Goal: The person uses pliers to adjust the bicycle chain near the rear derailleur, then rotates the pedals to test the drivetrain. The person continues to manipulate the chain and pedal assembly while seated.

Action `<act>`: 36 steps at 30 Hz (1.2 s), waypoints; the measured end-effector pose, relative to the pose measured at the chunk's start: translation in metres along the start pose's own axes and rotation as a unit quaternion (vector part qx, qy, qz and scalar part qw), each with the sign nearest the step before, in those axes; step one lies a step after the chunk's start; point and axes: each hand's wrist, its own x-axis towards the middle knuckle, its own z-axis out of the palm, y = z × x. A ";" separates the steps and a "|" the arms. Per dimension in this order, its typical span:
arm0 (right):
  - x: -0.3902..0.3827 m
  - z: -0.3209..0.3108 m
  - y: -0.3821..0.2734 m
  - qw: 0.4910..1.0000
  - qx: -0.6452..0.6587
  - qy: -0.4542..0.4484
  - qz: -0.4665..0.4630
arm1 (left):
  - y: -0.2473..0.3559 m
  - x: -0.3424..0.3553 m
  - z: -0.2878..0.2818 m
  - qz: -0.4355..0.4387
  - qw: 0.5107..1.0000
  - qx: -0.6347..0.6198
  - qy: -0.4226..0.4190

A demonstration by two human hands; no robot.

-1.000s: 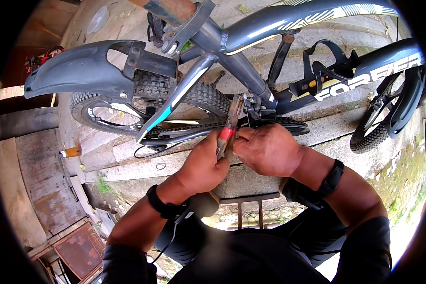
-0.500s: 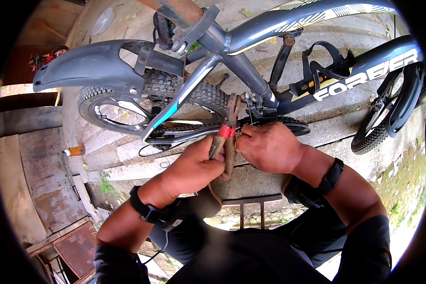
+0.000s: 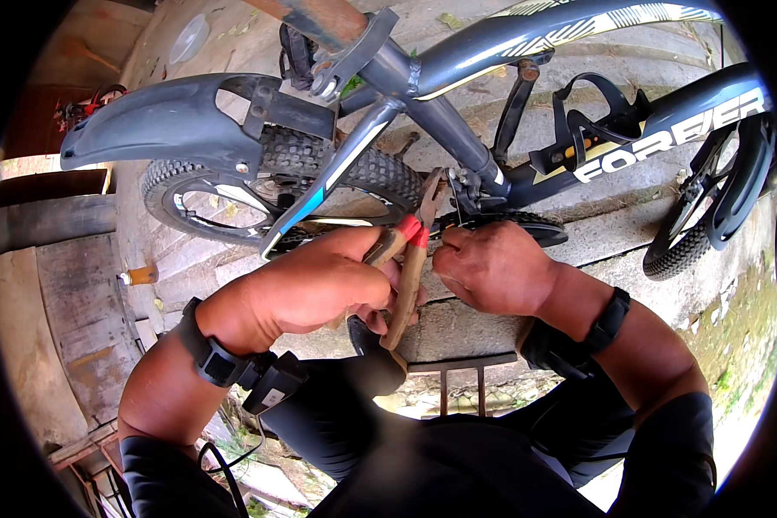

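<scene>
Carrying surface: concrete ground [image 3: 596,237], laid in broad stepped slabs, weathered and stained. A bicycle [image 3: 492,52] stands on it, rear tyre [image 3: 363,168] and front tyre [image 3: 678,250] both in contact. A small orange-capped bottle [image 3: 138,276] lies on the slabs toward the left edge. Moss covers the right edge.

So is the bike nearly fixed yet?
Hard to say it's nearly fixed. Looks done: the bicycle lies tipped over on the concrete, back wheel and mudguard on. In hand: the left hand grips pliers with red-collared handles, their tips up by the frame, and the right hand pinches a small part there. Left: that part isn't finished, and the pliers are not yet put down.
</scene>
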 end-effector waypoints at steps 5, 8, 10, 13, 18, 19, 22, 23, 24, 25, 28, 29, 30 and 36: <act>0.000 -0.003 -0.001 1.000 -0.001 -0.009 0.009 | -0.007 0.001 -0.002 0.019 0.998 -0.063 -0.002; 0.001 -0.002 0.000 1.000 0.013 -0.003 0.006 | -0.009 -0.004 0.001 0.022 0.990 -0.138 -0.020; 0.001 -0.003 0.000 1.000 0.014 -0.009 0.007 | -0.010 -0.003 0.004 0.020 0.986 -0.163 -0.025; 0.002 -0.005 0.000 1.000 0.016 -0.015 0.006 | -0.018 0.001 0.005 0.027 0.986 -0.161 -0.011; -0.001 -0.006 0.003 0.999 0.036 -0.025 0.010 | -0.031 0.008 0.005 0.054 0.990 -0.132 -0.009; 0.001 -0.011 0.002 0.999 0.028 -0.042 0.010 | -0.032 0.009 0.004 0.055 0.991 -0.121 -0.006; 0.002 -0.010 0.003 0.998 0.032 -0.051 0.008 | -0.035 0.014 0.004 0.058 0.993 -0.101 0.000; 0.002 -0.008 0.003 0.998 0.038 -0.048 0.008 | -0.038 0.016 0.006 0.059 0.993 -0.106 0.005; 0.002 -0.007 0.004 0.998 0.045 -0.047 0.009 | -0.040 0.018 0.007 0.060 0.992 -0.109 0.010; 0.002 -0.006 0.004 0.998 0.051 -0.047 0.011 | -0.042 0.021 0.007 0.072 0.993 -0.094 0.008; 0.003 -0.006 0.004 0.997 0.061 -0.042 0.009 | -0.056 0.030 0.007 0.117 0.991 -0.061 0.009; 0.004 -0.006 0.004 0.997 0.063 -0.040 0.008 | -0.059 0.032 0.005 0.131 0.991 -0.037 0.008; 0.004 -0.007 0.004 0.997 0.062 -0.042 0.008 | -0.062 0.035 0.004 0.146 0.989 -0.012 0.006; 0.004 -0.014 0.003 0.996 0.069 -0.055 0.015 | -0.082 0.053 0.011 0.219 0.973 0.043 0.068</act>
